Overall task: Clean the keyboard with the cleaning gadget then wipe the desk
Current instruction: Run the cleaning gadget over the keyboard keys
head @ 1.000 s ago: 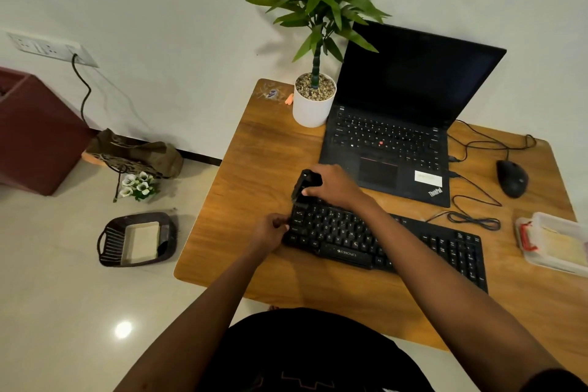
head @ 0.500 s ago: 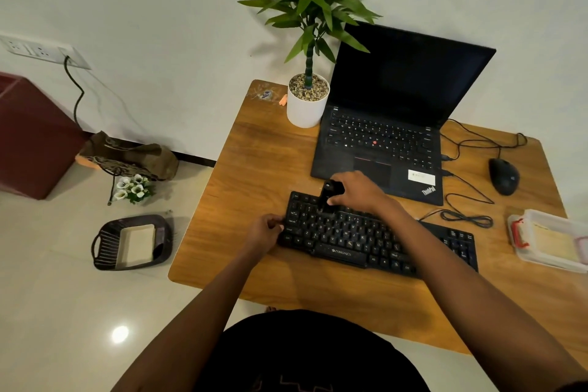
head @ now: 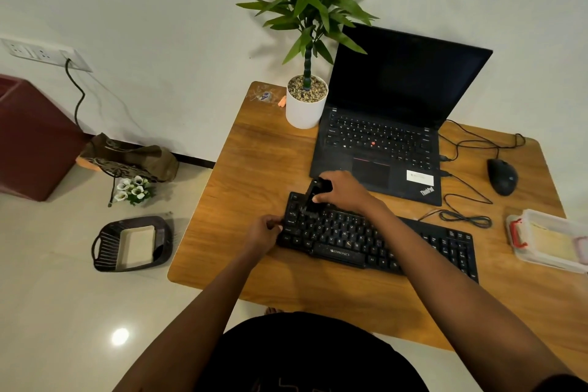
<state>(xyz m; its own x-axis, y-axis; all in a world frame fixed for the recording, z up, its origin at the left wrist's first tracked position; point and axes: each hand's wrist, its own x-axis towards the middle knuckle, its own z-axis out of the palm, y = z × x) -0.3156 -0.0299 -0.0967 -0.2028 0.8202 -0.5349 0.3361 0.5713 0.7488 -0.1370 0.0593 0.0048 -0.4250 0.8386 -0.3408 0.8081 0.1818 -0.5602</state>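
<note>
**Keyboard (head: 375, 242) on counter (head: 254, 169); cleaning gadget (head: 313, 197) set on its upper-left keys.**
Risks: a hard press could catch and lift a keycap. A slack hold at the left edge could let the board skid toward the laptop (head: 381, 143) at 12 o'clock. Right hand (head: 343, 191): fingers (head: 321, 199) curled round the gadget, which stands at 9 o'clock of the palm, lower end on the keys. Left hand (head: 264, 231): fingers pinching the keyboard's left edge, at 7 o'clock of the gadget.
</note>
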